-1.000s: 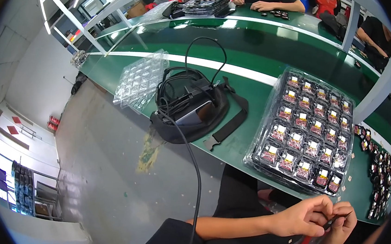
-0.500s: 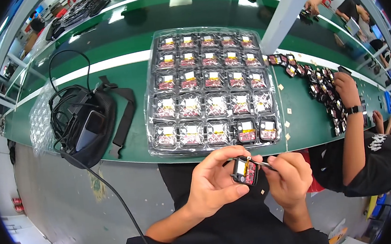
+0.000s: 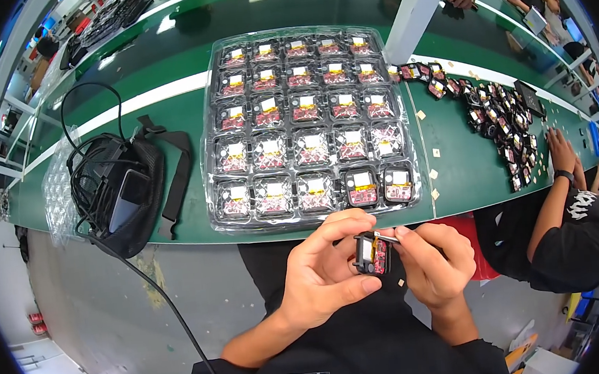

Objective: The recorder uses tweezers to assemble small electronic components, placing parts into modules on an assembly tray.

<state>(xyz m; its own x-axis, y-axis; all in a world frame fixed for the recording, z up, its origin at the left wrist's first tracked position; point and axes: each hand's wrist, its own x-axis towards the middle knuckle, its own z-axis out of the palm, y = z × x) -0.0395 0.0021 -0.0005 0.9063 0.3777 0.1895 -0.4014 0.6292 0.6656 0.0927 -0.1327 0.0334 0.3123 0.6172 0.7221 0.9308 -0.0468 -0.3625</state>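
Co-worker's hand (image 3: 561,152) on the right has come back off the pile of black-framed units (image 3: 497,123) compared with half a second ago, and the thin tool up front now lies flatter across the work. Going big to small: green bench (image 3: 457,194) right across the view, clear tray (image 3: 295,219) of filled pockets straight ahead, black bag (image 3: 146,214) off to the left. Both of the person's hands are up just this side of the bench edge. Left hand (image 3: 314,275) is curled round one small module (image 3: 380,255), thumb along the bottom, fingers over the top and behind, so it's properly held, tilted, red board facing up. Right hand (image 3: 438,260) comes in from the other side, knuckles bent, thumb and forefinger pinched on a thin grey tool (image 3: 388,237) at the module's upper right corner; can't tell if the tip actually touches. My read: it's fine work on that corner, mid-step, and the next move calls for a steady left hold and tiny right-hand nudges, nothing forceful.
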